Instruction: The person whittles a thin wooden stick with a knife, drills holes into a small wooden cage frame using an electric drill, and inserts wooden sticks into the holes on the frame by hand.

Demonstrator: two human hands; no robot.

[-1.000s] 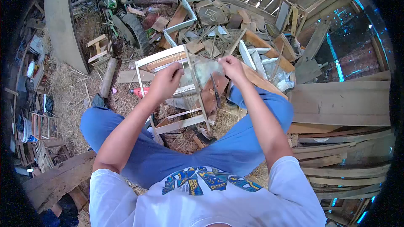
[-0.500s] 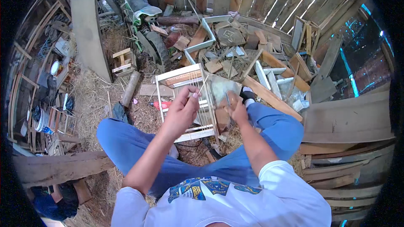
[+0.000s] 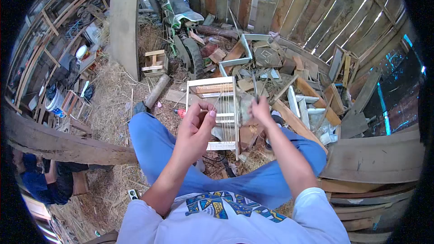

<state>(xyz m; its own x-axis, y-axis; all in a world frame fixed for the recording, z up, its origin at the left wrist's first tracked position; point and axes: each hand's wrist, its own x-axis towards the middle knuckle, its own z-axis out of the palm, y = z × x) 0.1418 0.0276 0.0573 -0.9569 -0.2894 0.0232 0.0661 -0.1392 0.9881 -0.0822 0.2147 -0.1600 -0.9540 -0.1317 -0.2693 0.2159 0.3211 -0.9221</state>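
Note:
Between my legs stands a small frame of pale wooden slats (image 3: 191, 83), with thin rods running lengthwise along its right side. Above it, my left hand (image 3: 195, 124) is closed in a pinch on a thin wooden stick (image 3: 217, 102). My right hand (image 3: 261, 110), to the right of the frame, grips a knife (image 3: 254, 81) with a long dark blade that points away from me. Its handle is hidden in my fingers. A flat pale board or block (image 3: 244, 108) lies beside the frame, near my right hand.
A red tool (image 3: 180, 113) lies left of the frame. Scrap wood (image 3: 271, 58) is heaped ahead, with a motorbike (image 3: 183, 11) behind it. A round log (image 3: 158, 89) rests on the straw. Another person (image 3: 43, 178) is at the lower left, beyond a beam (image 3: 72, 148).
My view has turned left, so the scene sits further right. My right hand has turned the knife, and its blade now shows pointing away. The left hand still pinches the stick.

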